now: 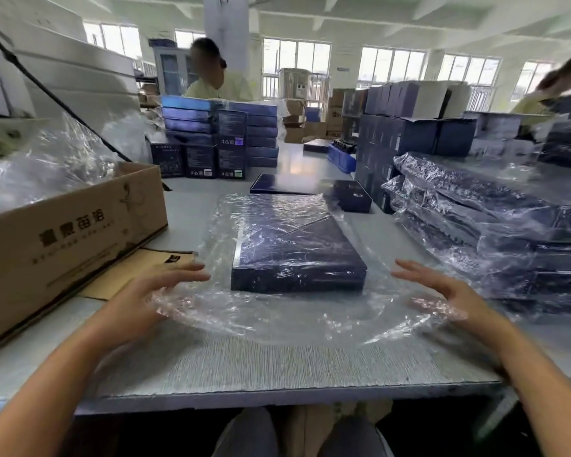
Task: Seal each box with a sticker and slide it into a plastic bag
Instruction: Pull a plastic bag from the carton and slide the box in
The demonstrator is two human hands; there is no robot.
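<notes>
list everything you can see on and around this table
box: one, dark blue, mid-table, inside the bag
bag: one, clear, around the box, loose end toward the person
bagged boxes: a stack, count unclear, dark blue in clear plastic, right side
flat box: one, dark blue, behind the bag
small box: one, dark, right of the flat box
box stacks: many, blue, far end
carton: one, brown, left side, plastic inside
table: one, pale grey
people: two, pale yellow tops, background
left hand: fingers straight, at the bag's left edge
right hand: fingers straight, at the bag's right edge
</notes>
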